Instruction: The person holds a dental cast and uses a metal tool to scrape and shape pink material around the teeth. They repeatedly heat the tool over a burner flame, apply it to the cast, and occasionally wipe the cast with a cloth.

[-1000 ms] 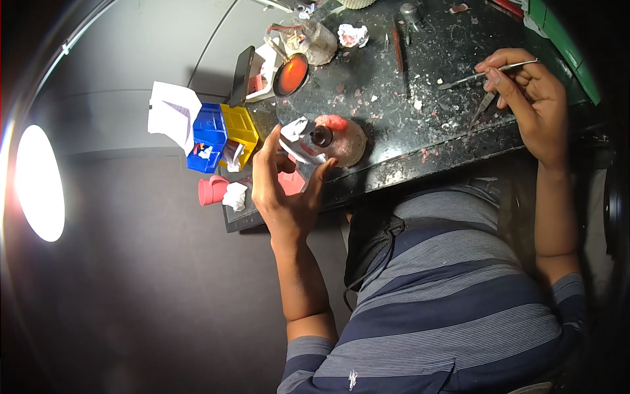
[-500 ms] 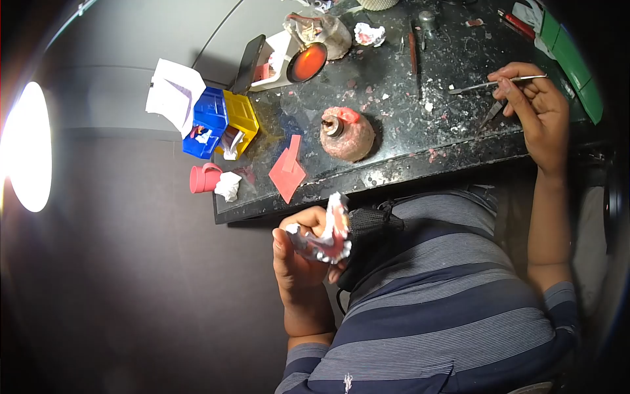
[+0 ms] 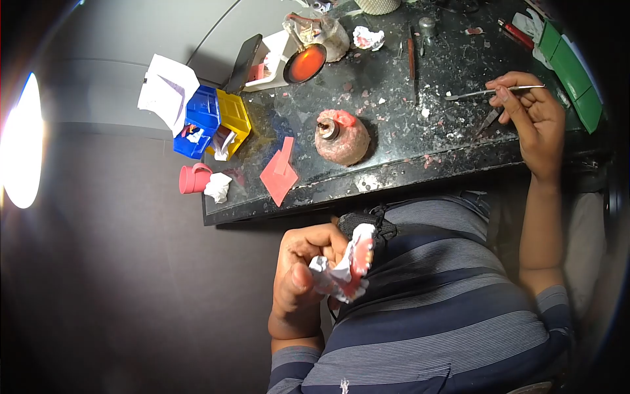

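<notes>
Close to my body, off the bench's front edge, my left hand (image 3: pixel 303 266) grips a white dental cast (image 3: pixel 344 268) with pink wax and a row of teeth on it. At the right, over the bench, my right hand (image 3: pixel 535 118) pinches a thin metal carving tool (image 3: pixel 495 92) that points left. Beneath that hand lies a dark-bladed tool (image 3: pixel 487 122), partly hidden. A round pinkish burner (image 3: pixel 342 141) with a metal neck stands near the front edge, and red wax pieces (image 3: pixel 279 177) lie left of it.
Blue (image 3: pixel 199 118) and yellow (image 3: pixel 234 121) bins hold papers at the left, near a pink cup (image 3: pixel 195 178) and crumpled tissue (image 3: pixel 218 188). Behind are a white container (image 3: pixel 272 62), an orange-lit round dish (image 3: pixel 306 64), another cast (image 3: pixel 368 38) and a red-handled tool (image 3: pixel 412 59). A green box (image 3: pixel 571 75) stands right.
My left hand has moved lower and turned the cast, which now sits nearer my body. My right hand has barely shifted, still with the tool. The whole view has moved slightly.
</notes>
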`<move>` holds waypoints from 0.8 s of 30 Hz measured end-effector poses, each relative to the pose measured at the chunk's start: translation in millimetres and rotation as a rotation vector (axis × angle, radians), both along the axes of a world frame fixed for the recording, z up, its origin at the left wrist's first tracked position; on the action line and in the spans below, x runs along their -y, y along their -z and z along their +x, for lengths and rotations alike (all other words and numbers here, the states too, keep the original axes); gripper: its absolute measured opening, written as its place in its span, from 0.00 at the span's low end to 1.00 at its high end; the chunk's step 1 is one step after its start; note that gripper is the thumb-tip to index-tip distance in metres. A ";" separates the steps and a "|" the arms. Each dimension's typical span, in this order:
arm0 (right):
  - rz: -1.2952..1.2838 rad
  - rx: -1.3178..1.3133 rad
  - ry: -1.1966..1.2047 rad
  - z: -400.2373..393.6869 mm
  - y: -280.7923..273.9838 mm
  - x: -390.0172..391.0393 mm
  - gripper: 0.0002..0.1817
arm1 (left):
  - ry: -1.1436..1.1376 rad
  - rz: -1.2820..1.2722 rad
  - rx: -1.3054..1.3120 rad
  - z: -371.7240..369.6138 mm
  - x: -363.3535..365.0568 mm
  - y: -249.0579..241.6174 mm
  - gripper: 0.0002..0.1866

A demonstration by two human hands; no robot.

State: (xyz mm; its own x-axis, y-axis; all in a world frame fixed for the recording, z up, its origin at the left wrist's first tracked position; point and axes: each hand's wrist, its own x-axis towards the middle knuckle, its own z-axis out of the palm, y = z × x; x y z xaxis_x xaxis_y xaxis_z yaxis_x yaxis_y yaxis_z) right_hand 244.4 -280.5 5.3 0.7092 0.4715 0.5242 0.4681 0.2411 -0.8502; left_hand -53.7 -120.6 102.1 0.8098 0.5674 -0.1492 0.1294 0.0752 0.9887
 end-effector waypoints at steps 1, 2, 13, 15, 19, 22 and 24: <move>0.000 0.003 0.001 0.1 0.0 0.1 0.07 | 0.027 -0.018 -0.036 -1.9 0.6 -3.2 0.54; 0.002 -0.002 0.001 -0.1 0.0 0.1 0.07 | 0.053 -0.034 -0.072 -3.6 0.6 -6.6 0.55; 0.010 -0.019 0.003 -0.3 -0.5 0.4 0.07 | 0.178 -0.340 -0.127 2.1 2.1 -20.6 0.54; 0.011 -0.004 -0.002 0.1 0.3 0.1 0.07 | 0.231 -0.365 -0.135 4.6 0.6 -20.4 0.53; 0.013 -0.003 -0.001 -0.1 -0.4 0.1 0.07 | 0.301 -0.390 -0.165 3.0 -4.1 -14.6 0.52; 0.016 0.000 -0.006 -0.6 -0.8 -0.3 0.06 | 0.258 -0.391 -0.111 5.1 2.6 -13.4 0.51; 0.024 -0.008 -0.002 -1.2 -1.1 -0.7 0.06 | 0.286 -0.396 -0.121 5.2 1.0 -13.5 0.51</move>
State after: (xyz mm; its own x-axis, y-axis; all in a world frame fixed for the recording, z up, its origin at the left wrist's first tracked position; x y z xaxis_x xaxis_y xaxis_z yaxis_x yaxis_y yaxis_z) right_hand 243.2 -279.8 6.4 0.7125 0.4605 0.5294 0.4604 0.2625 -0.8480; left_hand -48.5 -121.6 115.6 0.8881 0.2065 -0.4105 0.3114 0.3865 0.8681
